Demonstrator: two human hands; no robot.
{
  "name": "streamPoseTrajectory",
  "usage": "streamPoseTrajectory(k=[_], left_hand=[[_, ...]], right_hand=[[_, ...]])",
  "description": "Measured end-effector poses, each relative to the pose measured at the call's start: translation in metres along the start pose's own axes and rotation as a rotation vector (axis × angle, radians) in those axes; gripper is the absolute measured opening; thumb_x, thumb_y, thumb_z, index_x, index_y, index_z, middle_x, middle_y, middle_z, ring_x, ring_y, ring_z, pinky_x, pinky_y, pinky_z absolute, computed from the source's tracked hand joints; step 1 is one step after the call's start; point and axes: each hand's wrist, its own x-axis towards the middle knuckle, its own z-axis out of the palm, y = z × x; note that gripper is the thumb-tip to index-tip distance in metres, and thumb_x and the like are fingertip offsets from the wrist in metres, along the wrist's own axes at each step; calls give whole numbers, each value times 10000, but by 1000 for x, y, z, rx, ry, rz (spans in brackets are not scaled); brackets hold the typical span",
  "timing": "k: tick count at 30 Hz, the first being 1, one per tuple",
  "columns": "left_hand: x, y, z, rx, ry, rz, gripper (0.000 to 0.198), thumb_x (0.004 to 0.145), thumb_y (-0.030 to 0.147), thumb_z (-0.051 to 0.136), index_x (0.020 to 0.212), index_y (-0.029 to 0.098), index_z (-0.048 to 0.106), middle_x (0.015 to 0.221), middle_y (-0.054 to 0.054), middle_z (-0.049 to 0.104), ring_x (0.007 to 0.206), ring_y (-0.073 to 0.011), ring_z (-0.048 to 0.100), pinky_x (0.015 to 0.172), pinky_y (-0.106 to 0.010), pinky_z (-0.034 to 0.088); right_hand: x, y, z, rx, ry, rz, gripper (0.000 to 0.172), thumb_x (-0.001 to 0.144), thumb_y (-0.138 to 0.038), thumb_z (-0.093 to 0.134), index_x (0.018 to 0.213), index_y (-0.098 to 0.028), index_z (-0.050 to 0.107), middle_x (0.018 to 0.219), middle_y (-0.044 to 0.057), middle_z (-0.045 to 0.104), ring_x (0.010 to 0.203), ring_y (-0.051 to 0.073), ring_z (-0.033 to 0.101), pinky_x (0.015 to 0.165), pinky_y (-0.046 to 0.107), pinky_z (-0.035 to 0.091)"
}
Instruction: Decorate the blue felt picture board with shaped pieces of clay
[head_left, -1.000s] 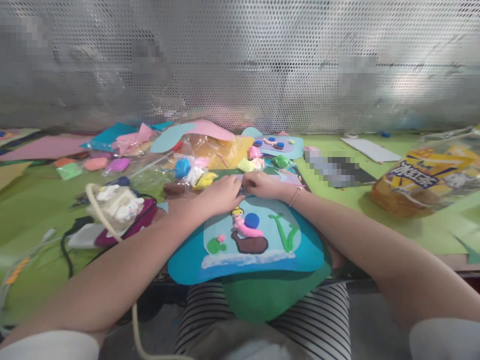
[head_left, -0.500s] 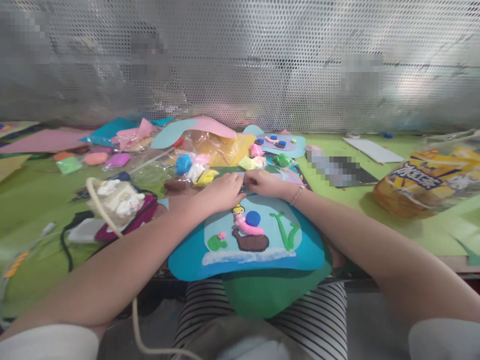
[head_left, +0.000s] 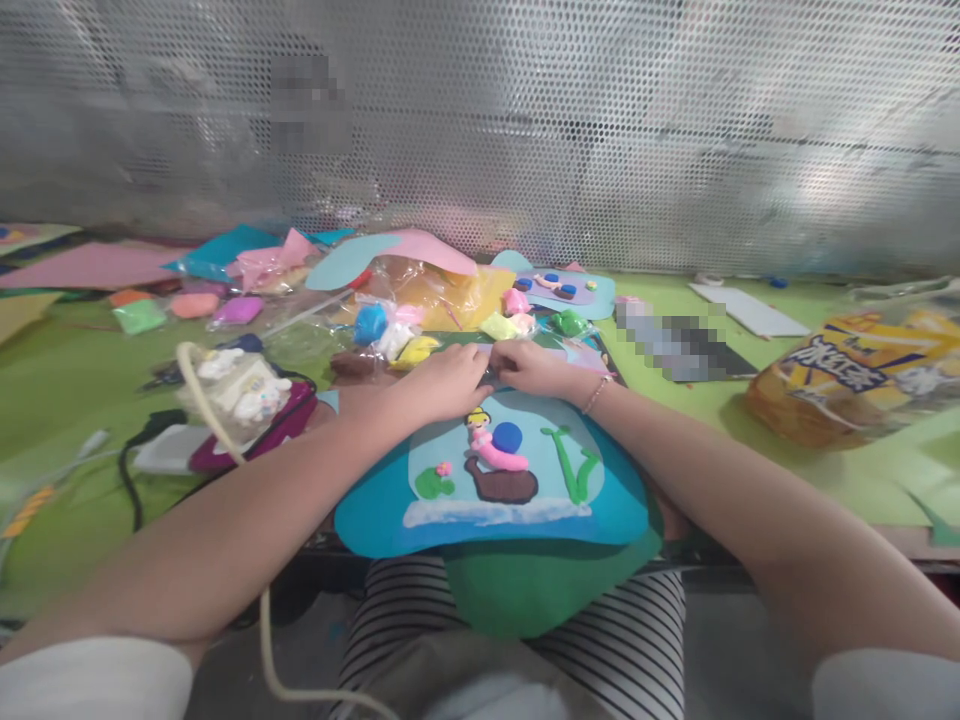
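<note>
Both hands meet just beyond the top edge of a blue paper picture (head_left: 367, 510). My left hand (head_left: 454, 380) has its fingers curled toward the right one, their tips close together. My right hand (head_left: 525, 366) is pinched, thumb and fingers pressed on something small that I cannot make out. Below them on the picture sit a pink clay figure (head_left: 495, 455) with yellow hair and a blue ball (head_left: 508, 437), a brown clay shape (head_left: 510, 486), a green clay stem (head_left: 574, 465) and a green clay pad (head_left: 431, 485) with a pink flower. Green paper (head_left: 517, 590) hangs beneath.
Bagged clay lumps (head_left: 394, 340) lie behind my hands, near a yellow sheet and curved paper (head_left: 390, 255). At left are a pouch (head_left: 240, 395), a white charger (head_left: 169, 450) and cables. A large drink bottle (head_left: 855, 370) lies at right. A perforated metal screen (head_left: 480, 130) stands behind.
My hands stay together in nearly the same spot, with barely any finger movement. The view has shifted slightly.
</note>
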Motion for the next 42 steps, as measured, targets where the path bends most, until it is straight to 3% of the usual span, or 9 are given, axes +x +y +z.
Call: streamPoseTrajectory(k=[42], left_hand=[[1, -2, 4, 13, 13, 2, 305, 881, 387, 449, 1028, 127, 515, 1012, -133, 573, 964, -268, 551, 762, -353, 442]], right_hand=[[-1, 3, 1, 0, 5, -20, 65, 667, -112, 457, 693, -172, 450, 674, -7, 511, 610, 111, 451, 578, 226, 337]])
